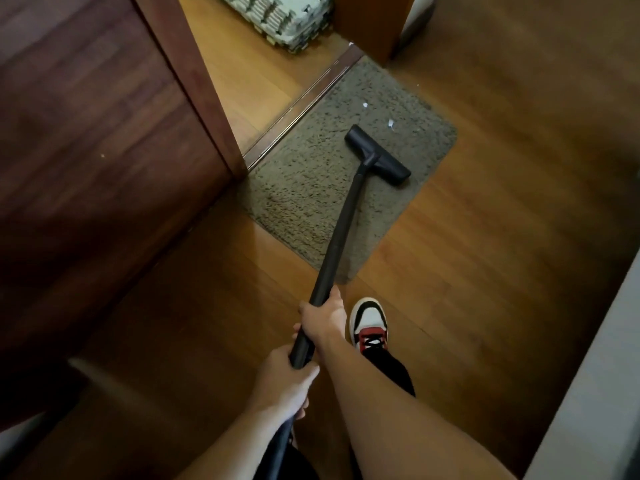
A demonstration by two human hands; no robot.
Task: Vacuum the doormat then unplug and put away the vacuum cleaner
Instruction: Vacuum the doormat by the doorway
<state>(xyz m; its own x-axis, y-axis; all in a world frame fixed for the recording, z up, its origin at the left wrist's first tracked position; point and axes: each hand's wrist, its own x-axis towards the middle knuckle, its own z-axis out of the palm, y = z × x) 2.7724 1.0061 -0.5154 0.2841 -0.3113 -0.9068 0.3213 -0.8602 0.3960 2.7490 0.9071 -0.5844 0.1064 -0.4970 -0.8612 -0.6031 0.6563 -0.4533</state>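
A grey-brown shaggy doormat (311, 174) lies on the wooden floor before a doorway. The black floor head of the vacuum cleaner (378, 154) rests on the mat's right half, and its black tube (343, 223) slants down toward me. My right hand (323, 317) grips the tube farther along, and my left hand (287, 379) grips its lower end near the hose. Two small white scraps (390, 123) lie on the mat just beyond the floor head. The vacuum's body and its plug are out of view.
A dark wooden door (104, 150) stands open at the left, with a metal threshold strip (304, 102) along the mat's far edge. Stacked grey foam tiles (287, 15) sit beyond the doorway. My shoe (369, 323) stands by the mat's near corner. A pale wall (595, 375) runs along the right.
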